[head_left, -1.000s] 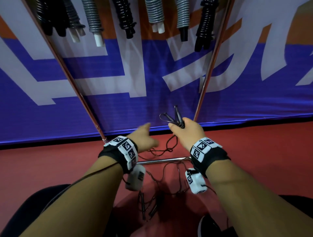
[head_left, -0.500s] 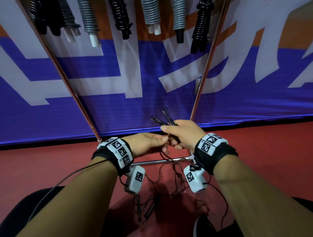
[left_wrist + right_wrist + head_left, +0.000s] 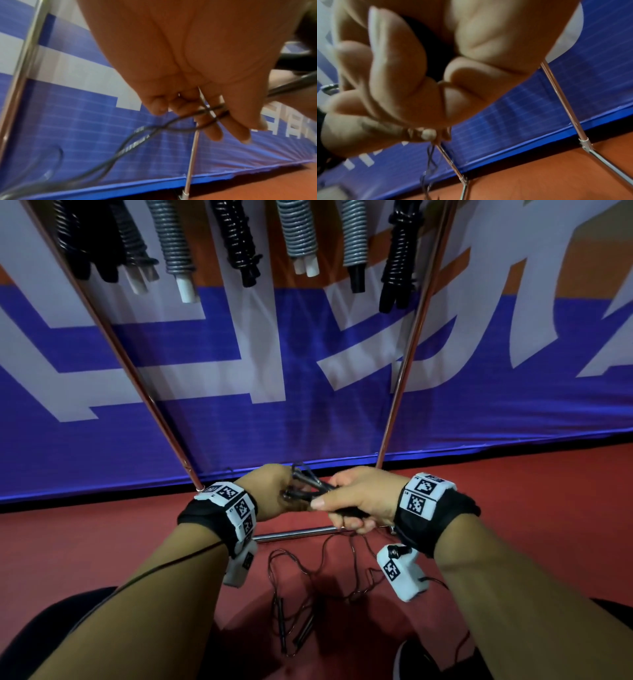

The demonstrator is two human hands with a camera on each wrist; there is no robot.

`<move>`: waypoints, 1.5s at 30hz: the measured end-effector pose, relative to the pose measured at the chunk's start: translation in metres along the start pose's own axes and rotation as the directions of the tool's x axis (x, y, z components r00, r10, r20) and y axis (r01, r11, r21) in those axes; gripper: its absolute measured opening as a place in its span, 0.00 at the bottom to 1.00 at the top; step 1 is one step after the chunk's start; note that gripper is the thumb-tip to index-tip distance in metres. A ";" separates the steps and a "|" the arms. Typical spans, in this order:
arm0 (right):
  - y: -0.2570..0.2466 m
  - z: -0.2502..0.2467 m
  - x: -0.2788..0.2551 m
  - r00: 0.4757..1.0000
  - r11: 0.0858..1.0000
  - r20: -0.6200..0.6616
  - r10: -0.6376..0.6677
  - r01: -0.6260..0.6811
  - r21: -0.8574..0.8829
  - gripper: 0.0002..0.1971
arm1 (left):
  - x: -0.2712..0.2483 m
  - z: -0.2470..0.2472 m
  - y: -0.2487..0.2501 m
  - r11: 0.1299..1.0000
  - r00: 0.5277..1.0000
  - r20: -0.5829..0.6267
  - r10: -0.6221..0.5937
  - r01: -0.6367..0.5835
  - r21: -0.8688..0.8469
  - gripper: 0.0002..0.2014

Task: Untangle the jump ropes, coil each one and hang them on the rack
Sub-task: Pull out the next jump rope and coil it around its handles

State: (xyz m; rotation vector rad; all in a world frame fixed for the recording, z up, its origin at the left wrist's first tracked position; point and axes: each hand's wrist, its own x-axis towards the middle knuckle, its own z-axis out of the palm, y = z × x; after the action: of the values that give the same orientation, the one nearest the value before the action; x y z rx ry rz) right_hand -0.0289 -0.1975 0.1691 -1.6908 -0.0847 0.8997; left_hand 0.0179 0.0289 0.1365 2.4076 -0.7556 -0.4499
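While coiled ropes (image 3: 301, 234) hang on the rack (image 3: 407, 344), both hands (image 3: 270, 491) (image 3: 359, 498) grip a loose jump rope (image 3: 310, 486).

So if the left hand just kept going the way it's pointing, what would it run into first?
Probably the right hand: the left hand points across at it, both gripping the same black rope handles. Depth is unclear, but they look nearly touching.

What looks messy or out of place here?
A thin black jump rope sprawls in tangled loops on the red floor, its handles lying loose, while the other ropes hang neatly coiled on the rack.
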 end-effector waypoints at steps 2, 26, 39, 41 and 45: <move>0.005 0.004 0.001 0.995 0.995 0.072 0.069 -0.064 -0.072 0.13 | -0.001 -0.002 -0.006 0.991 0.992 -0.085 0.092 -0.083 0.108 0.07; 0.028 -0.013 0.035 0.794 0.921 -0.607 0.019 -0.251 -0.299 0.11 | 0.012 0.023 0.037 0.965 0.974 0.011 -0.225 0.222 0.143 0.16; 0.008 -0.003 0.033 0.842 0.945 -0.539 0.017 0.163 0.284 0.18 | 0.017 0.043 0.023 0.944 0.925 -0.209 -0.319 0.292 -0.151 0.13; 0.008 -0.008 0.034 0.819 0.919 -0.573 0.031 0.202 0.337 0.16 | 0.016 0.036 0.028 0.842 0.935 -0.127 -0.332 0.234 -0.486 0.13; 0.008 -0.019 0.031 0.790 0.878 -0.610 0.065 0.245 0.411 0.17 | 0.007 0.014 0.038 0.404 0.974 0.147 -0.175 0.207 -0.891 0.10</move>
State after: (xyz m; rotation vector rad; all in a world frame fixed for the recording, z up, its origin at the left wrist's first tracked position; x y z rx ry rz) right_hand 0.0015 -0.2003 0.1470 -1.4143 0.4588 0.2213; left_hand 0.0010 -0.0066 0.1483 1.4087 -0.1083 -0.7533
